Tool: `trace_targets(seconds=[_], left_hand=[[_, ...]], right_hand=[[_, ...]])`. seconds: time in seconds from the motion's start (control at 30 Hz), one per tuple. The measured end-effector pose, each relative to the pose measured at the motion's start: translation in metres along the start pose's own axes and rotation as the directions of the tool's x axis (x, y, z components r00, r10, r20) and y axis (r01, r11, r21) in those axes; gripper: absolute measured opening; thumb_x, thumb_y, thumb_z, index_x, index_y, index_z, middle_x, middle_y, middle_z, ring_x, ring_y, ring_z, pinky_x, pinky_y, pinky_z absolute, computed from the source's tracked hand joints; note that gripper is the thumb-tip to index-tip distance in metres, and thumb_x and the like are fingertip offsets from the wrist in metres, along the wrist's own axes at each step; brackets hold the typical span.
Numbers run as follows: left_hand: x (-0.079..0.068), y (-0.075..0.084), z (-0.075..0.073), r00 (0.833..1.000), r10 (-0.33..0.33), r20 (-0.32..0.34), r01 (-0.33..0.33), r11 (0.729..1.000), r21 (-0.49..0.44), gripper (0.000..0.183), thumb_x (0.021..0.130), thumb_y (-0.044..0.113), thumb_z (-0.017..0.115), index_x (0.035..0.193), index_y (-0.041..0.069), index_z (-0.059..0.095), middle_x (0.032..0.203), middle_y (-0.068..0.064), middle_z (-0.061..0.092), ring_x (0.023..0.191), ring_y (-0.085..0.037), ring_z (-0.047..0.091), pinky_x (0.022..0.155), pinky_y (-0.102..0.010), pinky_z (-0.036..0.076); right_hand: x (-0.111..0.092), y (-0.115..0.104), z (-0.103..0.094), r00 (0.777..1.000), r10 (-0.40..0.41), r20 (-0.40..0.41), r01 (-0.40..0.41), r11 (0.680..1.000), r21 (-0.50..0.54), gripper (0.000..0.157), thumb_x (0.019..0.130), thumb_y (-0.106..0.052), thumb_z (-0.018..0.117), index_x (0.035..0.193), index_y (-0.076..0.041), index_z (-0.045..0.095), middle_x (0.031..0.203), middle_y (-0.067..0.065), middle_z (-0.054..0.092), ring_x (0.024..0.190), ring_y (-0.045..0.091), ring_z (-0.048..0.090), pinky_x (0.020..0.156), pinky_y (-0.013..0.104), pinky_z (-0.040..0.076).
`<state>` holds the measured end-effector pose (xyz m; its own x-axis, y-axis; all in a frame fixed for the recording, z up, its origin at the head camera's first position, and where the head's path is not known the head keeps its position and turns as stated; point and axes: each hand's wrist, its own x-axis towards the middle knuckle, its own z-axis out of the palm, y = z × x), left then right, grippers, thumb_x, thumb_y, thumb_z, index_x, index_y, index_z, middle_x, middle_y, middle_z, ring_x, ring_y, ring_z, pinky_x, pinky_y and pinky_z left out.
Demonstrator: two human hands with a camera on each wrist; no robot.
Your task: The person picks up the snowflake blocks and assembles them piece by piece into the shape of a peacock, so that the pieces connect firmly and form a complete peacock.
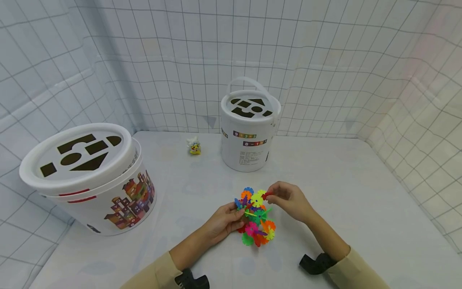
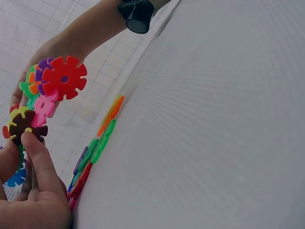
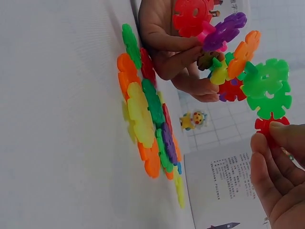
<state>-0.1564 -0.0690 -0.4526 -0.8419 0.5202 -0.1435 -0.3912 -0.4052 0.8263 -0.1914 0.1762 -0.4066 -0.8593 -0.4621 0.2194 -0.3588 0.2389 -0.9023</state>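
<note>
A cluster of joined notched plastic discs in several colours is held above the table by my left hand [image 1: 221,224]. In the left wrist view the thumb and fingers pinch it by a dark brown disc [image 2: 21,126]. My right hand [image 1: 291,202] pinches a red disc [image 3: 265,126] between thumb and fingertips. That red disc is right at the notched edge of a green disc [image 3: 269,98] of the cluster in the right wrist view. Beneath the hands, loose discs [image 3: 140,114] in orange, yellow, green, red and purple lie heaped on the table.
A large white bucket [image 1: 119,216] with a lid of cut-out shapes stands at the left. Behind the hands is a smaller lidded white bucket [image 1: 247,148] with a handle. A small toy figure [image 1: 194,146] stands left of it. Grid-patterned sheets [image 1: 173,60] enclose the table.
</note>
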Motion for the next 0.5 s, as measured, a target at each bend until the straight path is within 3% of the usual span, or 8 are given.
trace_targets(seconds=[0.3,0.5], left_hand=[[0.0006,-0.0003,0.001,1.0,-0.022,-0.008,0.022,1.0,-0.001,0.045,0.102,0.003,0.043,0.14,-0.017,0.028,0.099,-0.001,0.064,0.081,-0.005,0.063,0.074,-0.017,0.054],[0.0006,-0.0008,0.0,1.0,-0.024,-0.007,0.024,1.0,0.004,0.045,0.102,0.005,0.046,0.139,-0.017,0.031,0.097,-0.001,0.065,0.079,-0.005,0.062,0.073,-0.017,0.054]], right_hand=[[-0.0002,0.0004,-0.0011,1.0,-0.029,-0.01,0.029,0.999,-0.031,0.008,0.092,-0.003,0.066,0.099,0.001,0.064,0.096,0.012,0.07,0.085,0.041,0.065,0.079,0.038,0.057],[-0.0009,-0.0004,-0.0006,0.991,-0.13,0.0,0.128,0.976,-0.178,0.009,0.09,-0.005,0.068,0.099,-0.004,0.069,0.093,0.007,0.069,0.085,0.021,0.067,0.078,0.029,0.056]])
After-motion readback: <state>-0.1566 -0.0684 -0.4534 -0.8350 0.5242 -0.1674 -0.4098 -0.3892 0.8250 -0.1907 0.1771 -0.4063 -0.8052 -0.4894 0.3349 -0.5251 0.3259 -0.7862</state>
